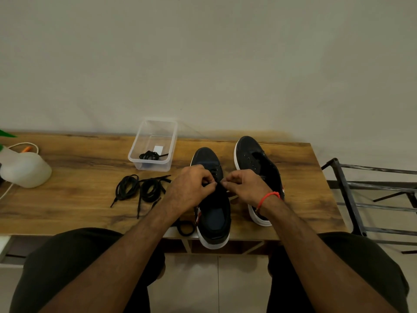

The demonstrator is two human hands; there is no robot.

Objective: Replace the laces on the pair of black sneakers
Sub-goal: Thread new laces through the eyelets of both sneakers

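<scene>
Over the near black white-soled sneaker (213,213), both hands pinch one black lace (220,185).
Left hand (189,188) and right hand (244,188) grip it between them; loose black coiled laces (140,188) lie left of the grip, the second black sneaker (257,168) right.

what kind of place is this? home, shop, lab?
Probably a room at home, though a plain workroom is possible: a low wooden table against a bare wall, a tiled floor, and a metal rack like a shoe rack to the right.
</scene>
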